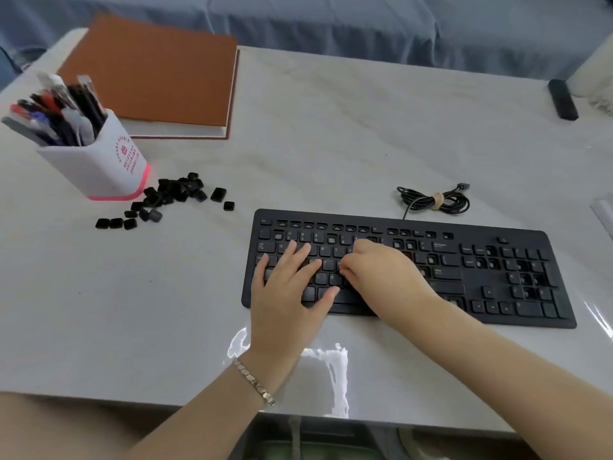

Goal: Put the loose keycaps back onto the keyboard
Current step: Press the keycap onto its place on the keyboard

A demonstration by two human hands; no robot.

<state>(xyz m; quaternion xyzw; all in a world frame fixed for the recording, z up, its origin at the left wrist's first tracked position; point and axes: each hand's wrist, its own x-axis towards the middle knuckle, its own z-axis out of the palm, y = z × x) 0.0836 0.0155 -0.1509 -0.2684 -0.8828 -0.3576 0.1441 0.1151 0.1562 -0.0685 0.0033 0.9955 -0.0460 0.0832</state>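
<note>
The loose keycaps [172, 194] lie heaped on the bench [331, 144] beside the pen pot [99, 167], at ten o'clock from both hands and well apart from the keyboard [497, 270], whose long axis runs nine to three; the left hand [288, 293] is nearer them. Its grip is slack, fingers spread flat on the keys, while the right hand [381, 270] curls over the middle rows, fingertips hidden, so whether its grip holds a keycap I cannot tell.

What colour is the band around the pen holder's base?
Bright pink; the pen holder is otherwise white with red print. Head view.
</note>
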